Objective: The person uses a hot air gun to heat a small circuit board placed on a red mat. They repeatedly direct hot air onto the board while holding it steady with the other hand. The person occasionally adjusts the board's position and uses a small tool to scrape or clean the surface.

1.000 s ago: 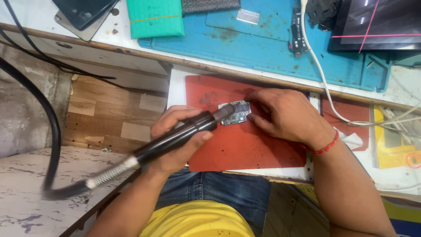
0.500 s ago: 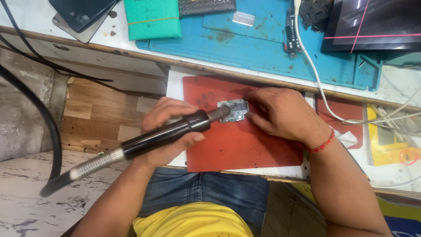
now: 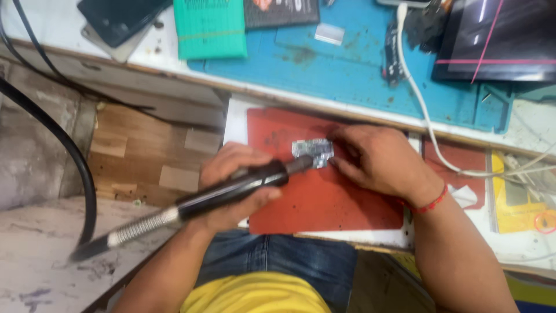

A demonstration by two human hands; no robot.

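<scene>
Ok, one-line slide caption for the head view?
Left hand aims black hot-air handpiece at small circuit board, right hand steadying it on red mat.

The small circuit board is motion-blurred; its components cannot be made out. The right hand hides its right edge, and whatever the fingertips grip there. The hot-air handpiece nozzle tip (over the board) is indistinct. The dark screen is cut off at the top edge.
</scene>
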